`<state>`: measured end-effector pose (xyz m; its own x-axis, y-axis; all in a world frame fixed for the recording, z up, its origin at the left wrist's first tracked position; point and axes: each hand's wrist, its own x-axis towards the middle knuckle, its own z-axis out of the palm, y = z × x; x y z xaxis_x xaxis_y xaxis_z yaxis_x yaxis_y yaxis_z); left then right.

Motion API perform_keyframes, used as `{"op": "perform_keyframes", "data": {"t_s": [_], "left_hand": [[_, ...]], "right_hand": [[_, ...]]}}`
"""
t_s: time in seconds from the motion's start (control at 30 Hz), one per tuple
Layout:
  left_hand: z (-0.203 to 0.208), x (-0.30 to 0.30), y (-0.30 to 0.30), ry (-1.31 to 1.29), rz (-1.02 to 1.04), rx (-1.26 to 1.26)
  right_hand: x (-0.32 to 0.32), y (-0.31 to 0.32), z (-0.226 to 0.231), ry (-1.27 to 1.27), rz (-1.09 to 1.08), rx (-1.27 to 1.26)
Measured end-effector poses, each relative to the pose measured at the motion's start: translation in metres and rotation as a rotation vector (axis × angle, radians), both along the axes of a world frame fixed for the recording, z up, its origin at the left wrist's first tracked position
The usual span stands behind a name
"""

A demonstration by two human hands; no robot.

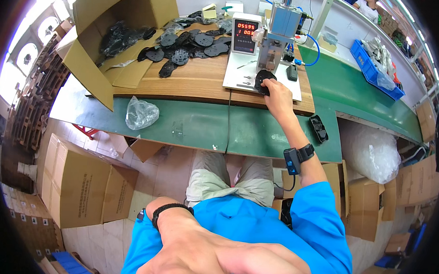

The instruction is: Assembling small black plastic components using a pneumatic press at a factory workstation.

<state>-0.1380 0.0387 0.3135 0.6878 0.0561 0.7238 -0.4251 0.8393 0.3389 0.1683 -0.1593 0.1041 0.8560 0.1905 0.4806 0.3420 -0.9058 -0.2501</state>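
My right hand (pixel 279 98) reaches forward to a bench-top press (pixel 284 24). Its fingers are closed on the edge of a round black plastic part (pixel 263 78), which lies under the press head on the white base plate (pixel 235 75). Close to the camera, my left hand (pixel 203 255) is raised in front of my chest. Its fingers are cut off by the lower edge, so their state is hidden. Left of the press, a pile of similar black round parts (pixel 180 57) lies on the wooden board (pixel 192 83), some in clear bags.
A control box (pixel 245 34) with red digits stands beside the press. An open carton (pixel 94 50) sits at the left. A crumpled clear bag (pixel 142 113) and a small black tray (pixel 319 129) lie on the green bench (pixel 190 131). A blue crate (pixel 371 70) stands far right.
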Motion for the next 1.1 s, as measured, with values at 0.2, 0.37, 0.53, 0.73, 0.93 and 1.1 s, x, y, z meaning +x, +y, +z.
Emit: {"op": "perform_keyframes", "data": {"t_s": [0.2, 0.37, 0.53, 0.73, 0.93, 1.1], "left_hand": [[0.006, 0.023, 0.015, 0.02, -0.018, 0.093], [-0.013, 0.055, 0.05, -0.037, -0.163, 0.138], [-0.089, 0.205, 0.077, 0.086, 0.224, 0.667], [-0.252, 0.383, 0.204, 0.209, 1.381, 1.6], [-0.301, 0.399, 0.218, 0.378, 1.565, 1.727], [-0.275, 0.38, 0.189, 0.188, 1.725, 1.761]], "right_hand": [[0.002, 0.002, -0.001, -0.025, 0.002, 0.018], [-0.001, 0.007, -0.001, -0.074, 0.018, 0.051], [-0.008, 0.001, -0.002, -0.047, -0.018, 0.03], [-0.007, 0.014, 0.002, -0.125, 0.021, 0.103], [-0.008, 0.016, 0.0, -0.14, -0.009, 0.045], [-0.008, 0.01, -0.002, -0.141, -0.04, 0.03]]}}
